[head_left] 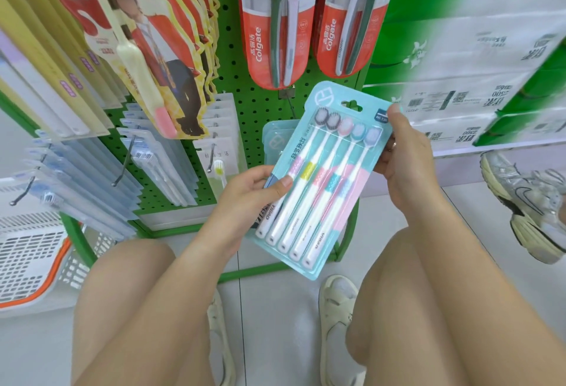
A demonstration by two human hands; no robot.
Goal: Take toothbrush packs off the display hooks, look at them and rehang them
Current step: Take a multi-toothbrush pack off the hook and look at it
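A teal blister pack of several toothbrushes (321,177) is off its hook and held tilted in front of the green pegboard (245,103). My left hand (251,192) grips its lower left edge, thumb on the front. My right hand (401,152) pinches its upper right edge near the hang hole. Behind the pack, more teal packs (274,140) hang on the same hook (288,99). Two red Colgate packs (275,27) hang above.
Cream toothbrush packs with a printed figure (153,57) and clear blue packs (92,171) hang on hooks at the left. White baskets (30,251) sit at lower left. Stacked tissue packs (490,85) fill the right shelf. Another person's sneaker (526,201) stands at right. My knees and shoes are below.
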